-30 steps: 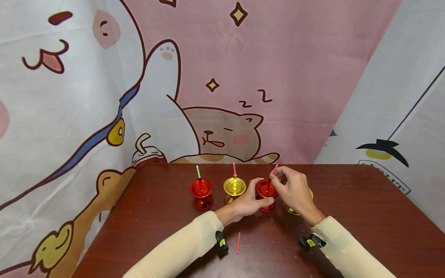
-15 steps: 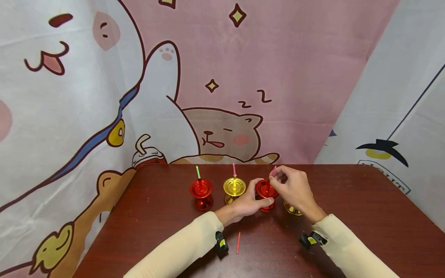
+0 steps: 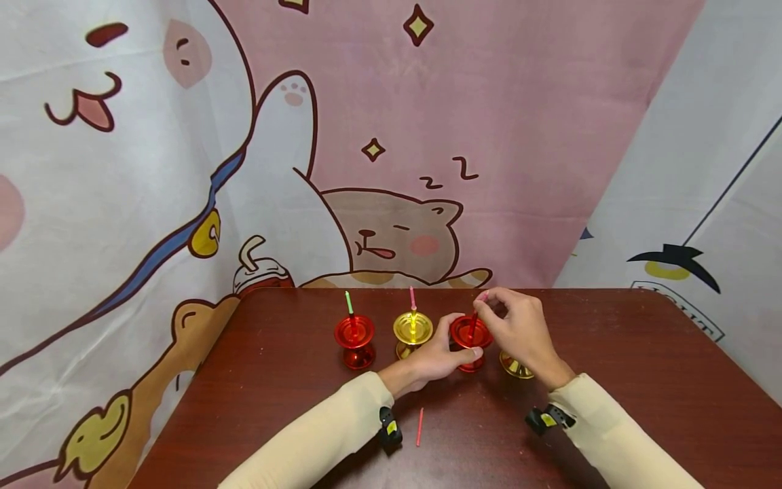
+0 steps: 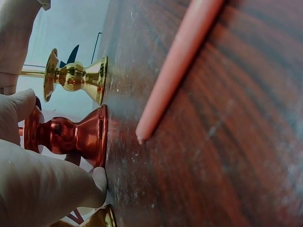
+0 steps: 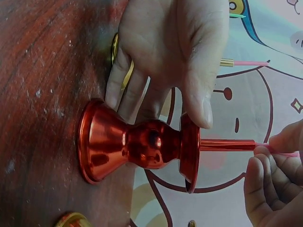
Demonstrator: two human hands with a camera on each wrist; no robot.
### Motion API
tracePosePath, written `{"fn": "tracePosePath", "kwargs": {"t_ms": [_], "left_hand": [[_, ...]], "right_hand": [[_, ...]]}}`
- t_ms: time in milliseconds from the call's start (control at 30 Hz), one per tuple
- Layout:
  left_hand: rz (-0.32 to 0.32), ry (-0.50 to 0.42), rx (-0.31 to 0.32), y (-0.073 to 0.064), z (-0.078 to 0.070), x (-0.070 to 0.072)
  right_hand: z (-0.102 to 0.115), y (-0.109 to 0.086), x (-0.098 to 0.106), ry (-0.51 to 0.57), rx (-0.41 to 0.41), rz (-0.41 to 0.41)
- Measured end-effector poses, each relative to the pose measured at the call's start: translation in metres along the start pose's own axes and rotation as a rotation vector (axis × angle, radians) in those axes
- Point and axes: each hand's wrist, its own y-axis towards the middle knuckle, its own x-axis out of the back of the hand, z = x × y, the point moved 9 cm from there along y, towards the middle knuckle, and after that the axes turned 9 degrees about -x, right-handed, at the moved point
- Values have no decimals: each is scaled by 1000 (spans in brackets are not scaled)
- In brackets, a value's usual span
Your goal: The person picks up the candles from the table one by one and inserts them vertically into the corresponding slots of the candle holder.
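My left hand [image 3: 434, 354] grips a red metallic candlestick [image 5: 151, 142] standing upright on the table, its thumb at the dish rim in the right wrist view. Between the thumb and fingers of my right hand [image 3: 519, 331] is a thin pink candle [image 5: 289, 154], pinched at the top of the candlestick's narrow red tube. The candle's lower end meets the tube's mouth; how deep it sits is hidden. Just right of this candlestick, partly behind my right hand, stands a gold candlestick [image 4: 73, 76].
To the left stand a gold candlestick [image 3: 413, 329] with a pink candle and a red candlestick [image 3: 354, 331] with a green candle. A loose reddish candle [image 3: 419, 426] lies on the brown table [image 3: 275, 407] between my forearms. A cartoon-print cloth [image 3: 519, 136] hangs behind.
The pink candle has gone down a little, and my right fingers now sit closer to its tip. My left hand has kept its grip on the red candlestick.
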Motion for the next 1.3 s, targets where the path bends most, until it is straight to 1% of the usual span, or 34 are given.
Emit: {"fn": "tracePosePath", "kwargs": {"t_ms": [67, 367, 733, 900, 1033, 1133, 1200, 1300], "left_hand": [[5, 4, -10, -1, -2, 0], [5, 10, -4, -3, -3, 0], [5, 3, -11, -3, -4, 0], [14, 15, -6, -3, -2, 0], [18, 12, -17, -3, -2, 0], [14, 4, -20, -2, -1, 0], [8, 0, -12, -1, 1, 0], [1, 5, -21, -1, -1, 1]], "right_hand": [[1, 0, 0, -19, 18, 1], [7, 2, -3, -99, 82, 26], [9, -1, -8, -107, 84, 68], [9, -3, -9, -91, 65, 91], [8, -8, -7, -88, 13, 110], [8, -14, -3, -100, -40, 112], [10, -19, 0, -105, -61, 116], [17, -30, 0, -100, -60, 156]]}}
